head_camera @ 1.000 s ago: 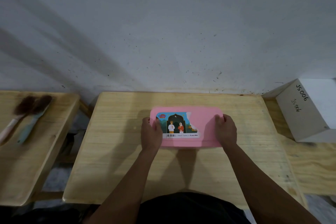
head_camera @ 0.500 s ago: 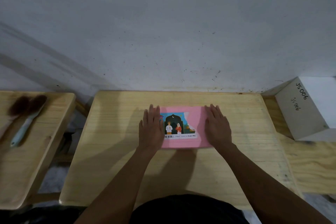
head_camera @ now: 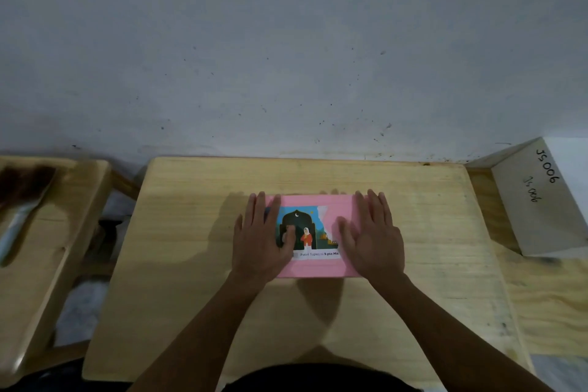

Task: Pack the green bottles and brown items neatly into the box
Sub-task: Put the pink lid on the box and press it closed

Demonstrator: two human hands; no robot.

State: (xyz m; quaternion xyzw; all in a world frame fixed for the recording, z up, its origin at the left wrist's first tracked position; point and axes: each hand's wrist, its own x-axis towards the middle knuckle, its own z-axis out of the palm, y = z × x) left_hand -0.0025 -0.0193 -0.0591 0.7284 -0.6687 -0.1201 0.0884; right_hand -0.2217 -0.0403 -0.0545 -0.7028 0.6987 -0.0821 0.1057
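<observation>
1. The table (head_camera: pixel 191 264) carries everything we work on. It stands against the wall, its far edge along it. The pink box (head_camera: pixel 315 267) lies about midway between the left and right edges, a little nearer the far edge than the near one, which we judge keeps it in easy reach of both arms.

2. The box lies flat with its lid closed. Its long axis runs left to right, parallel to the far edge. The printed label (head_camera: pixel 313 232) faces up, its text reading upright from the near edge.

3. Our left hand (head_camera: pixel 259 242) lies spread and flat on the left end of the lid, grasping nothing, thumb over the label. Our right hand (head_camera: pixel 372 242) does the same on the right end. We judge both press down evenly to seat the lid.

4. No green bottles or brown items show; we suppose they are inside, though we cannot tell.

5. A white block (head_camera: pixel 541 200) sits beyond the right edge, brushes (head_camera: pixel 22 200) on the neighbouring surface left.
</observation>
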